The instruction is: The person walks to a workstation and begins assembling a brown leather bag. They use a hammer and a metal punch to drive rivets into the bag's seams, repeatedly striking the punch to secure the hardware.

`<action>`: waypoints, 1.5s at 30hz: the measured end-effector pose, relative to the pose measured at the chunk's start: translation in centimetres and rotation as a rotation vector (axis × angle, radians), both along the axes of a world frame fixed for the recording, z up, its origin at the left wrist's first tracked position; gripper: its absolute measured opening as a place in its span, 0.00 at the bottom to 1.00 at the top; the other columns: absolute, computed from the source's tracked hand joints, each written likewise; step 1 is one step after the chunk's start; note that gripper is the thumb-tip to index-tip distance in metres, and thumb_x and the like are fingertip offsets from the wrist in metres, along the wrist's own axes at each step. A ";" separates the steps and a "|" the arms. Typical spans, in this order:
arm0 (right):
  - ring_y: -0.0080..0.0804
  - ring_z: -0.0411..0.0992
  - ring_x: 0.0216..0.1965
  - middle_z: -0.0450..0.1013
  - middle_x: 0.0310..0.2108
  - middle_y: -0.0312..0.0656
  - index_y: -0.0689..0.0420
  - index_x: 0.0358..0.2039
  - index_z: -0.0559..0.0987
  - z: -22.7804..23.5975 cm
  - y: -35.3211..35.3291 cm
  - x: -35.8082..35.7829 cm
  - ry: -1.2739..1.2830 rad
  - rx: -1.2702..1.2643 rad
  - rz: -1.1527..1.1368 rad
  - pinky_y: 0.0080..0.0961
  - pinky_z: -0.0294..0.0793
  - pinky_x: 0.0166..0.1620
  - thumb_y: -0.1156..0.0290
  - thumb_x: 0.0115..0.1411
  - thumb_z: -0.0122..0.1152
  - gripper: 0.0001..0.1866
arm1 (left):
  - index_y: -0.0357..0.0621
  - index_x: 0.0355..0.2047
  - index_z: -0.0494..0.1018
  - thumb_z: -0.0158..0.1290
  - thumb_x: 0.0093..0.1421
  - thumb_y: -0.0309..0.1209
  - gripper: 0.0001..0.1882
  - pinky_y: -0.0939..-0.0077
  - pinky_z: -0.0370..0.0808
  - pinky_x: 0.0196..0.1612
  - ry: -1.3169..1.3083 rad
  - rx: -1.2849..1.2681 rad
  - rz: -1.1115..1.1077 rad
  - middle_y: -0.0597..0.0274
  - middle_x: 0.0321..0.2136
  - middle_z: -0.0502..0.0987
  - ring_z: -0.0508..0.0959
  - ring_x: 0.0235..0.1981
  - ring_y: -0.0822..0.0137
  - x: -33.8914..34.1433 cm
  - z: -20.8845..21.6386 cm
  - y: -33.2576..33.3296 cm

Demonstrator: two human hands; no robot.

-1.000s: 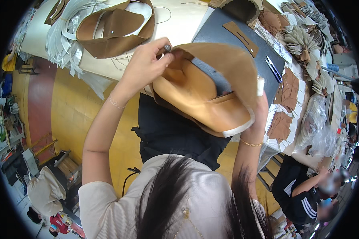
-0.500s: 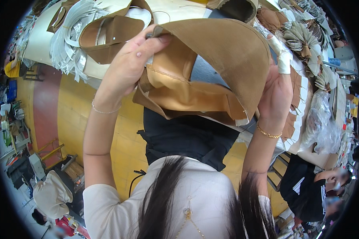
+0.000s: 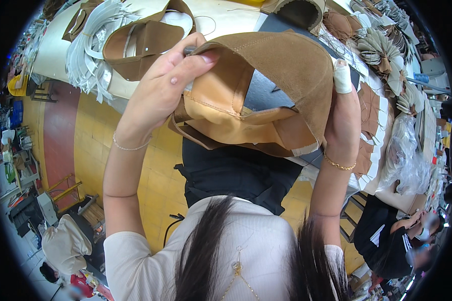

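Basically, L hand [image 3: 168, 83] pinches open brown pc [image 3: 286, 57], tan lining [image 3: 213, 116] inside; R hand [image 3: 344, 120] against it, can't tell grip.

A stitched brown suede-like piece [image 3: 286, 62], tan-lined, is held raised, tilted and gaping open.

You've got a yellow flr [image 3: 93, 150] w/ a red strip [image 3: 60, 120] on yr L, a yellow metal frame [image 3: 68, 194] nr it, & a pale worktable [image 3: 226, 22] in front.
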State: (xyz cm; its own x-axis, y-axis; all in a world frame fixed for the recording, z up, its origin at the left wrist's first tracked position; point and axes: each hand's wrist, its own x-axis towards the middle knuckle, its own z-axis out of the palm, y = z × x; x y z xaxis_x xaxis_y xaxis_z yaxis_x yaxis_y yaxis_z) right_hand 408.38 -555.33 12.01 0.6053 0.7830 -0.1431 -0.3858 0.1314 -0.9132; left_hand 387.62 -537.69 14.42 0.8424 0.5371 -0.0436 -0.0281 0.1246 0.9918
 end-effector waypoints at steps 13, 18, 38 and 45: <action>0.19 0.75 0.41 0.77 0.44 0.38 0.62 0.53 0.74 0.5 0.6 1.5 -0.052 -0.160 0.063 0.18 0.74 0.42 0.59 0.69 0.53 0.21 | 0.30 0.55 0.66 0.54 0.64 0.33 0.24 0.83 0.69 0.50 0.018 -0.202 0.082 0.65 0.43 0.74 0.72 0.45 0.78 -0.6 -0.8 -0.2; 0.17 0.73 0.44 0.76 0.46 0.36 0.62 0.53 0.75 1.6 3.4 3.6 -0.215 0.135 0.269 0.18 0.72 0.47 0.62 0.68 0.55 0.19 | 0.40 0.53 0.70 0.55 0.63 0.32 0.19 0.84 0.71 0.37 0.109 0.192 -0.001 0.71 0.32 0.76 0.73 0.35 0.82 -0.8 0.7 3.3; 0.33 0.72 0.44 0.73 0.38 0.34 0.50 0.39 0.79 -4.2 0.8 -1.6 -1.865 -0.298 0.183 0.40 0.68 0.51 0.66 0.51 0.67 0.14 | 0.47 0.35 0.77 0.61 0.43 0.25 0.15 0.72 0.75 0.30 0.240 1.341 0.141 0.65 0.40 0.78 0.78 0.29 0.66 0.1 -12.1 -7.2; 0.29 0.68 0.38 0.68 0.28 0.31 0.49 0.32 0.81 -3.9 1.4 -0.4 -1.892 -0.312 0.462 0.40 0.68 0.48 0.64 0.52 0.65 0.07 | 0.43 0.38 0.79 0.63 0.55 0.34 0.13 0.72 0.75 0.32 0.344 0.890 0.148 0.61 0.37 0.74 0.76 0.27 0.64 -0.3 -9.8 -7.8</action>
State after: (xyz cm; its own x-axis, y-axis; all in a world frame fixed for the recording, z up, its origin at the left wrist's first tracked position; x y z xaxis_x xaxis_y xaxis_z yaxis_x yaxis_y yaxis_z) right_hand 407.97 -553.94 8.11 -0.0856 0.9782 0.1894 0.9901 0.1047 -0.0933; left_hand 387.27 -545.48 4.64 0.7807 0.5924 0.1990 0.3266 -0.6582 0.6783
